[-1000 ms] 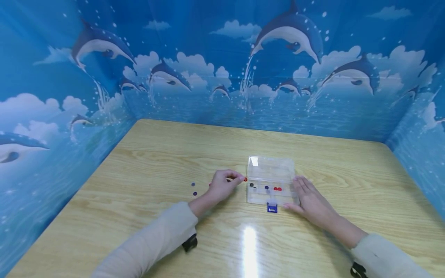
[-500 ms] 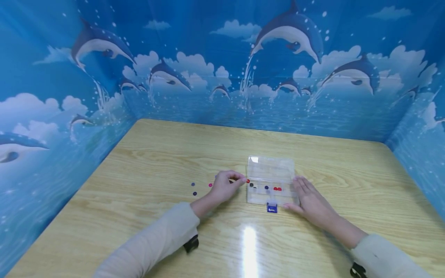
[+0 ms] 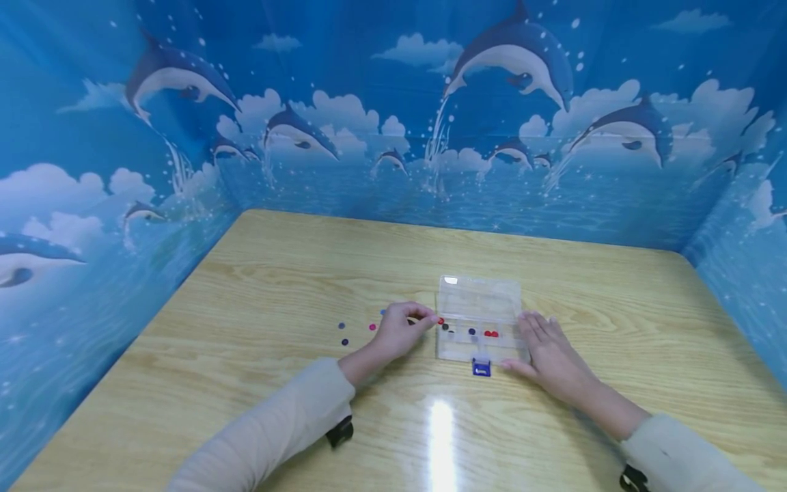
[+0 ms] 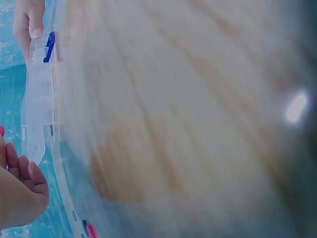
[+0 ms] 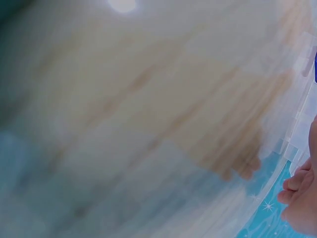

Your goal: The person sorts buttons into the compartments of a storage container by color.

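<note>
Your left hand (image 3: pixel 399 331) pinches a small red piece (image 3: pixel 440 321) at the left edge of the clear box (image 3: pixel 455 352). Your right hand (image 3: pixel 556 359) has its fingers nearly straight, touching the box's right side, and grips nothing. The red piece looks light, hard and maybe slippery, so its edge seems best to hold. The box looks thin and stiff, and its side seems good for steadying it. A black piece (image 3: pixel 445 327) sits just beside the red one and may get in the way. A pink piece (image 3: pixel 372 327) and a blue piece (image 3: pixel 383 312) lie on the desk (image 3: pixel 277 273), near your left hand.
</note>
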Motion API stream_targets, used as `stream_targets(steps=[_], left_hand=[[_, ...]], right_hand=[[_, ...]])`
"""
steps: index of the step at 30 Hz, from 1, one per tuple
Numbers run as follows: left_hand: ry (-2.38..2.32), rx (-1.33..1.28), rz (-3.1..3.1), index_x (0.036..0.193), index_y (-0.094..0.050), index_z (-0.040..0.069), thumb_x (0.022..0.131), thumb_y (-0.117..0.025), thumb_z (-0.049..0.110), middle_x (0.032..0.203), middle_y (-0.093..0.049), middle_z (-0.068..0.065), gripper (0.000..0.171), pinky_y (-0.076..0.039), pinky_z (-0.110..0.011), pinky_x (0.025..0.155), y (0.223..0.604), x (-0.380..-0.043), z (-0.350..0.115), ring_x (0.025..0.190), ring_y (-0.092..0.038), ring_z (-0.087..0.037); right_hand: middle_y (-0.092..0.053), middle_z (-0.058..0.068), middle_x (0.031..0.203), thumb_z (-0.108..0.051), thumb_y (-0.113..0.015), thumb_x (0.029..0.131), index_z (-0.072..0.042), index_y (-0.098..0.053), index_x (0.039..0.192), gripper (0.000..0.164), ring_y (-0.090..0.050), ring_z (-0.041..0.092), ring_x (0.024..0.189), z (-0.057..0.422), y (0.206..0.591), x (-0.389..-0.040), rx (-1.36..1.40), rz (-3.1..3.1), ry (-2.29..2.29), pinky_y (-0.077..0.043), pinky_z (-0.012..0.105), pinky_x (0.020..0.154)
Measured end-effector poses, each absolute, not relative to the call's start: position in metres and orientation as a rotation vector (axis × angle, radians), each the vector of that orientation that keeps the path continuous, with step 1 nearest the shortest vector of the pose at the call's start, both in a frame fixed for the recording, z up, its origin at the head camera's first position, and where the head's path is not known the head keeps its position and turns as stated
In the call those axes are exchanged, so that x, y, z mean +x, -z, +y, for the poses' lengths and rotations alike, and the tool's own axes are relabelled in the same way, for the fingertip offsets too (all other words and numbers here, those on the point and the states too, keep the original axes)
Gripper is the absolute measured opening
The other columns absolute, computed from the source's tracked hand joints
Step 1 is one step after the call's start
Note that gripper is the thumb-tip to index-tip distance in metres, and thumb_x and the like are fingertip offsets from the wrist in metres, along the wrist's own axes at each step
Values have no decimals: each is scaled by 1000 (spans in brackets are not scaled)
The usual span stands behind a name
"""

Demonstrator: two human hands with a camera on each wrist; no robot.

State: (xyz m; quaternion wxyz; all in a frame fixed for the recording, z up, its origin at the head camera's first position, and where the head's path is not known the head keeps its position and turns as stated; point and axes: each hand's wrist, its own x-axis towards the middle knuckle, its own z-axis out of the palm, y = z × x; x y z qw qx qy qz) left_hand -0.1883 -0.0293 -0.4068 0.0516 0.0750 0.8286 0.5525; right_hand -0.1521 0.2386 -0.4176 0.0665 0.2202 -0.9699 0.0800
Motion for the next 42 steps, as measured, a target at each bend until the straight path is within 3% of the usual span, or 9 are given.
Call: stream_targets(steps=[16,42], left_hand=[[-1729,277,2485,89,-69,1,84,-67,14,89,-69,-12,14,-47,-16,58,404,-188,-16,69,-56,-9],[-1636,361,2539,86,-70,5,83,-68,15,86,-69,-5,11,-44,-13,59,399,-189,18,73,-55,-4]], right_hand=[[-37,34,138,-51,-60,83,15,-34,133,87,-33,48,130,238,416,-151,665,-2926,-241,-24,58,108],[-36,34,138,-50,-61,82,15,-34,134,87,-32,48,130,238,415,-151,666,-2932,-281,-24,56,108]])
